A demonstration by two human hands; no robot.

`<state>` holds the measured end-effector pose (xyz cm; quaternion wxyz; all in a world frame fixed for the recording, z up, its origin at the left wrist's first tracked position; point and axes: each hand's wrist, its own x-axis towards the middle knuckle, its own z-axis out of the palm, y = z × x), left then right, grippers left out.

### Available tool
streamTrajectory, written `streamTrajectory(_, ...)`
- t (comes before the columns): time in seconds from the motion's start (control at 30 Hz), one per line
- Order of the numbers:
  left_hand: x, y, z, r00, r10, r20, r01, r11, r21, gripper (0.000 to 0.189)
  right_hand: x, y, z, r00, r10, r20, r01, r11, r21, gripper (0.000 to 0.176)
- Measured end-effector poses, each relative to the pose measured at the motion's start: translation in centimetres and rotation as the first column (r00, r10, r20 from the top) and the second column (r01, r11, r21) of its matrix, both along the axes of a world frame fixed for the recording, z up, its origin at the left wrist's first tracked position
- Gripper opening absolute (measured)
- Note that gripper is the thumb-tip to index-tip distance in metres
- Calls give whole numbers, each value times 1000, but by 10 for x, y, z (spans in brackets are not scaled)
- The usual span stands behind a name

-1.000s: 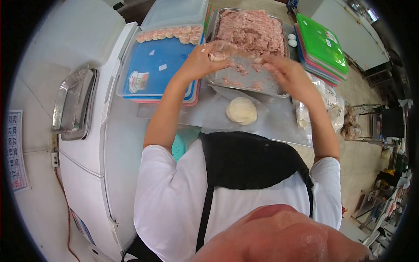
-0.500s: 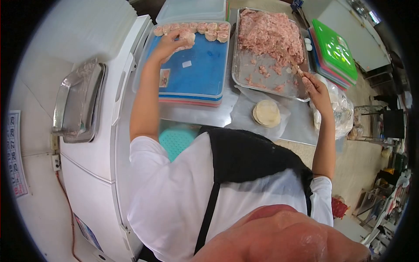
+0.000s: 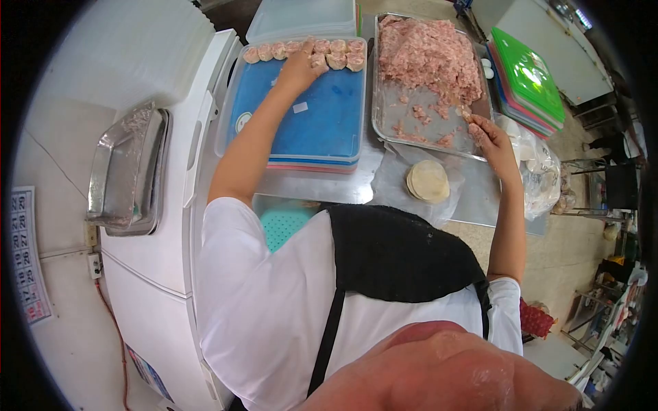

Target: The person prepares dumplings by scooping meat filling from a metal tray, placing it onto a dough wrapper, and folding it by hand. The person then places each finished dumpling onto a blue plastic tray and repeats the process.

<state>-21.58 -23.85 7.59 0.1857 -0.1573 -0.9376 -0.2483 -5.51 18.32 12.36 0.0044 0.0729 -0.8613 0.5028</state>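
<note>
At the top of the blue tray [image 3: 288,137], my left hand [image 3: 301,67] is closed at the row of meat dumplings [image 3: 336,53], its fingers around a dumpling beside the second row. Over the near right part of the metal tray [image 3: 384,127], my right hand [image 3: 490,139] pinches a thin tool with meat at its tip; the tool is mostly hidden. Pink ground meat [image 3: 428,58] is heaped at the tray's far side, with scraps nearer. Round wrappers [image 3: 428,181] lie stacked on a plastic sheet in front of the metal tray.
Colored lids [image 3: 528,79] are piled at the right, with a plastic bag [image 3: 541,181] below them. Clear containers [image 3: 298,19] stand behind the blue tray. Empty metal pans [image 3: 127,175] sit at the left on a white appliance [image 3: 147,267].
My left hand has moved right along the dumpling row and reached the second row. My right hand is still at the metal tray, its tool tip slightly nearer the hand.
</note>
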Motion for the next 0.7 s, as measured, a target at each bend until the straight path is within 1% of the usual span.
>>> streamTrajectory(0.03,0,2,-3,999,10,48,-10,1000,1,84,2,-1,2,1000,0,14,0,1000,9,30)
streamTrajectory(0.1,8,10,9,990,24,142,-25,1000,0,82,6,-1,4,999,-5,42,4,1000,25,30)
streamTrajectory(0.2,8,15,17,969,90,231,-91,996,-7,84,7,6,-3,998,4,67,-5,1000,14,31)
streamTrajectory(0.3,-4,17,10,976,136,169,-136,991,-11,84,8,12,-4,999,30,35,-32,998,59,33)
streamTrajectory(0.4,-8,15,7,993,52,104,-52,999,-4,82,4,19,-9,997,52,52,-54,997,53,34)
streamTrajectory(0.5,0,2,23,962,-40,269,13,995,102,78,-6,31,-10,990,132,55,-137,985,107,36)
streamTrajectory(0.6,6,-4,18,963,88,256,-80,996,-40,75,-22,45,-21,979,203,8,-202,970,135,36)
streamTrajectory(0.7,9,4,21,951,238,197,-208,965,-160,71,-38,61,-24,968,251,17,-246,929,276,33)
